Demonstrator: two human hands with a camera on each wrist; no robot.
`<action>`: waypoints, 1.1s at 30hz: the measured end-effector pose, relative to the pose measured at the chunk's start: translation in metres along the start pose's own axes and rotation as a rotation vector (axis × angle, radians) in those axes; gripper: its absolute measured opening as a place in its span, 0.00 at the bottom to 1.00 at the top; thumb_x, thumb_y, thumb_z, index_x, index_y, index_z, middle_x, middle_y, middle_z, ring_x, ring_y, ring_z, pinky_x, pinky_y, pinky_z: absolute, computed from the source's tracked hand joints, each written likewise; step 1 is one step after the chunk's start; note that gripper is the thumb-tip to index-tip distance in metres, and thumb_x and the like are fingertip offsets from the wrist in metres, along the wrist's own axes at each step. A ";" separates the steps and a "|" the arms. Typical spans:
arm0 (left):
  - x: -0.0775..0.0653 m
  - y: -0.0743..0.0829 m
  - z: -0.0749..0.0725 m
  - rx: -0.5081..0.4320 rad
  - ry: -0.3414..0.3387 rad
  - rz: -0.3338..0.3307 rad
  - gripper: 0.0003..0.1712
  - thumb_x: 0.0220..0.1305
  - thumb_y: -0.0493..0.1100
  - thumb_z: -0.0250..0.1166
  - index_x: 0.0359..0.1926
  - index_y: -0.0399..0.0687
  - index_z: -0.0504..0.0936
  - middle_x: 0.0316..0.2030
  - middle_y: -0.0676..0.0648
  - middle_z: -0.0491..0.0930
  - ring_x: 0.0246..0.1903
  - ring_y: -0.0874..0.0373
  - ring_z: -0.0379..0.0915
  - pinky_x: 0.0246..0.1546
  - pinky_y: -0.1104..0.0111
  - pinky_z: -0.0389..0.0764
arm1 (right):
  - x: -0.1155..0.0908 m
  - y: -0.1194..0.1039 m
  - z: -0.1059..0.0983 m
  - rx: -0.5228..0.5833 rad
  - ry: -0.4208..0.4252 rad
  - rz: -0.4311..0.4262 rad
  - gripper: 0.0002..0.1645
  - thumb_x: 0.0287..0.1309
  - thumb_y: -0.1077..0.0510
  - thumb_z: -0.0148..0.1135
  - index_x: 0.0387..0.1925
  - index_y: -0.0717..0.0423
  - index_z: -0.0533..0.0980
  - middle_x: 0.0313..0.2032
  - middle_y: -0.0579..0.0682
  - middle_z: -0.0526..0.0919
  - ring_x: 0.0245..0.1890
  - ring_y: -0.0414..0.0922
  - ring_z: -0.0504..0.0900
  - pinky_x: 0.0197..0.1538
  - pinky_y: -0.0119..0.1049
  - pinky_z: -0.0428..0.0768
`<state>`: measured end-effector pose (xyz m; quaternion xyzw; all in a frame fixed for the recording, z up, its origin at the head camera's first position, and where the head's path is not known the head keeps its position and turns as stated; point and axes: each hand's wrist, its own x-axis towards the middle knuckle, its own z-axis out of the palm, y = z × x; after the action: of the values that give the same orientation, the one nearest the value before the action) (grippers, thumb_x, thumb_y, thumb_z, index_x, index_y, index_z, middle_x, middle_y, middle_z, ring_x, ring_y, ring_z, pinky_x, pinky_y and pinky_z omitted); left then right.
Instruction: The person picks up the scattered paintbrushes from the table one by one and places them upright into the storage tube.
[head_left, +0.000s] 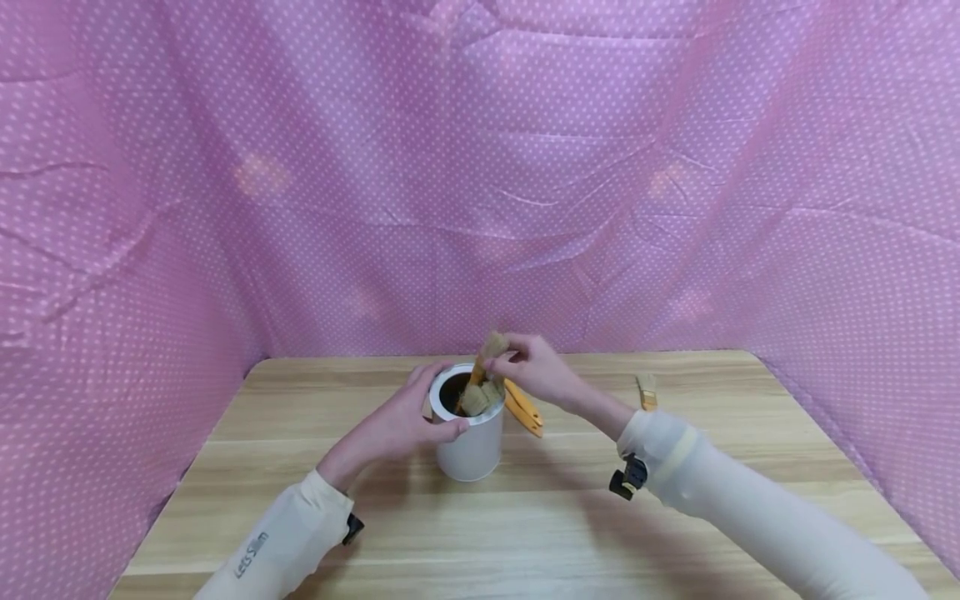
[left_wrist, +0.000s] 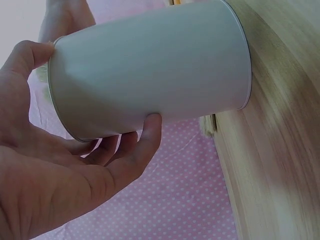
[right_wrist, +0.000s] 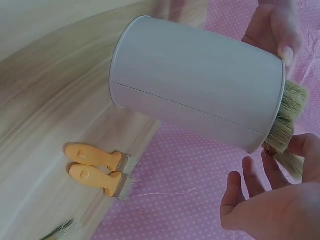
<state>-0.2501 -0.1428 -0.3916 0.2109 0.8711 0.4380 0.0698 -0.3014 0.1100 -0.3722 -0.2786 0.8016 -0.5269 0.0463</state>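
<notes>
A white can [head_left: 471, 450] stands upright on the table. My left hand [head_left: 397, 423] holds it at the top, thumb at the near rim and fingers around the far left side; in the left wrist view the fingers [left_wrist: 145, 150] lie along its wall. Bristle ends of paintbrushes [right_wrist: 282, 127] stick up out of the can's mouth. My right hand [head_left: 538, 368] pinches one paintbrush [head_left: 477, 371] with bristles up and its orange handle pointing down into the can. The handle's lower end is hidden inside.
Two orange-handled paintbrushes [right_wrist: 92, 165] lie side by side on the table, just right of the can. Farther right lies a single paintbrush [head_left: 647, 392]. More bristles [left_wrist: 207, 125] show behind the can. Pink dotted cloth [head_left: 480, 208] hangs around the wooden table [head_left: 525, 533].
</notes>
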 end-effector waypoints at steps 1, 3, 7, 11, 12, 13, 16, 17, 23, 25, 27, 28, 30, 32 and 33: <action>-0.001 0.000 0.000 -0.001 -0.001 0.000 0.57 0.58 0.59 0.75 0.79 0.48 0.54 0.70 0.43 0.58 0.63 0.48 0.65 0.59 0.51 0.74 | 0.000 0.000 0.001 -0.006 -0.006 -0.005 0.15 0.68 0.56 0.65 0.51 0.59 0.82 0.46 0.52 0.85 0.44 0.50 0.82 0.49 0.44 0.82; -0.001 0.001 0.000 0.000 0.000 0.000 0.57 0.58 0.60 0.75 0.79 0.48 0.54 0.70 0.43 0.58 0.63 0.48 0.65 0.58 0.52 0.74 | 0.000 0.001 0.002 -0.014 -0.009 -0.013 0.15 0.69 0.56 0.64 0.52 0.59 0.82 0.48 0.52 0.85 0.45 0.49 0.82 0.51 0.45 0.81; 0.000 0.003 0.001 0.008 -0.002 0.006 0.57 0.58 0.61 0.75 0.79 0.48 0.54 0.70 0.43 0.58 0.63 0.48 0.65 0.58 0.52 0.75 | -0.003 0.001 0.000 -0.029 0.008 -0.016 0.15 0.69 0.56 0.64 0.51 0.59 0.83 0.49 0.50 0.85 0.45 0.49 0.82 0.52 0.47 0.81; 0.002 0.002 0.002 0.008 -0.006 0.007 0.58 0.58 0.61 0.75 0.79 0.50 0.53 0.70 0.44 0.57 0.63 0.48 0.65 0.57 0.51 0.75 | -0.007 -0.001 -0.003 -0.031 0.010 -0.008 0.16 0.68 0.54 0.64 0.52 0.57 0.83 0.49 0.48 0.85 0.44 0.49 0.83 0.51 0.48 0.81; 0.002 0.001 0.002 0.010 -0.006 0.007 0.58 0.58 0.61 0.75 0.79 0.50 0.53 0.70 0.44 0.57 0.63 0.48 0.65 0.58 0.51 0.75 | -0.008 -0.001 -0.004 -0.036 0.013 -0.011 0.16 0.68 0.54 0.64 0.52 0.57 0.83 0.49 0.48 0.85 0.44 0.48 0.83 0.50 0.48 0.81; 0.002 0.001 0.003 0.008 -0.006 0.009 0.58 0.58 0.61 0.75 0.79 0.50 0.53 0.70 0.44 0.57 0.63 0.48 0.65 0.57 0.51 0.75 | -0.009 -0.002 -0.005 -0.039 0.017 -0.018 0.16 0.68 0.54 0.64 0.53 0.57 0.83 0.49 0.48 0.85 0.43 0.48 0.83 0.50 0.48 0.81; 0.001 -0.002 0.004 -0.001 0.002 0.014 0.57 0.59 0.60 0.74 0.79 0.49 0.53 0.70 0.43 0.57 0.62 0.48 0.66 0.56 0.52 0.76 | -0.013 -0.003 -0.011 -0.046 0.035 -0.043 0.16 0.69 0.54 0.63 0.54 0.57 0.82 0.49 0.49 0.85 0.43 0.48 0.83 0.50 0.47 0.82; 0.000 -0.003 0.005 -0.001 0.010 0.013 0.57 0.59 0.59 0.74 0.79 0.48 0.53 0.70 0.43 0.57 0.61 0.47 0.67 0.55 0.52 0.77 | -0.015 -0.004 -0.014 -0.052 0.043 -0.049 0.16 0.70 0.55 0.63 0.54 0.57 0.82 0.49 0.49 0.85 0.44 0.48 0.83 0.50 0.46 0.82; -0.002 -0.006 0.011 0.007 0.044 0.023 0.55 0.58 0.56 0.75 0.78 0.46 0.54 0.70 0.42 0.56 0.58 0.49 0.69 0.51 0.60 0.79 | -0.038 0.004 -0.043 -0.115 0.094 -0.049 0.16 0.70 0.55 0.63 0.54 0.59 0.81 0.49 0.50 0.85 0.46 0.48 0.83 0.52 0.44 0.81; -0.002 -0.006 0.012 0.015 0.049 0.032 0.55 0.58 0.56 0.74 0.78 0.46 0.54 0.70 0.42 0.57 0.57 0.49 0.69 0.50 0.61 0.79 | -0.049 0.010 -0.056 -0.146 0.115 -0.044 0.16 0.70 0.56 0.63 0.54 0.60 0.81 0.49 0.51 0.85 0.46 0.48 0.83 0.52 0.44 0.81; -0.001 -0.006 0.012 0.025 0.053 0.039 0.55 0.59 0.56 0.74 0.77 0.46 0.54 0.69 0.42 0.58 0.56 0.49 0.70 0.50 0.61 0.79 | -0.060 0.017 -0.068 -0.191 0.141 -0.041 0.15 0.69 0.57 0.64 0.53 0.59 0.81 0.48 0.50 0.86 0.47 0.48 0.83 0.52 0.45 0.81; -0.001 -0.005 0.012 0.025 0.056 0.044 0.54 0.59 0.55 0.74 0.77 0.46 0.54 0.68 0.41 0.58 0.56 0.48 0.70 0.50 0.61 0.79 | -0.066 0.021 -0.075 -0.216 0.156 -0.036 0.15 0.69 0.56 0.64 0.52 0.58 0.82 0.48 0.50 0.86 0.47 0.48 0.83 0.52 0.44 0.81; 0.000 -0.005 0.011 0.037 0.060 0.049 0.54 0.59 0.54 0.74 0.77 0.45 0.55 0.68 0.41 0.59 0.56 0.47 0.70 0.50 0.60 0.79 | -0.077 0.028 -0.087 -0.250 0.178 -0.014 0.15 0.70 0.55 0.64 0.52 0.57 0.82 0.48 0.49 0.86 0.48 0.49 0.83 0.51 0.45 0.81; 0.003 -0.004 0.012 0.054 0.061 0.056 0.53 0.59 0.54 0.74 0.77 0.45 0.55 0.68 0.40 0.59 0.57 0.47 0.69 0.51 0.60 0.78 | -0.090 0.037 -0.100 -0.269 0.197 0.020 0.15 0.70 0.54 0.63 0.53 0.57 0.81 0.48 0.50 0.85 0.48 0.50 0.83 0.50 0.45 0.81; 0.004 -0.003 0.012 0.058 0.058 0.061 0.54 0.59 0.54 0.74 0.77 0.44 0.55 0.68 0.40 0.59 0.58 0.47 0.69 0.51 0.59 0.78 | -0.097 0.042 -0.107 -0.274 0.208 0.039 0.16 0.71 0.54 0.63 0.53 0.58 0.81 0.48 0.51 0.85 0.47 0.51 0.83 0.50 0.46 0.81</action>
<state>-0.2509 -0.1337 -0.4011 0.2266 0.8781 0.4206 0.0249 -0.2758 0.2576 -0.3829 -0.2106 0.8716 -0.4378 -0.0654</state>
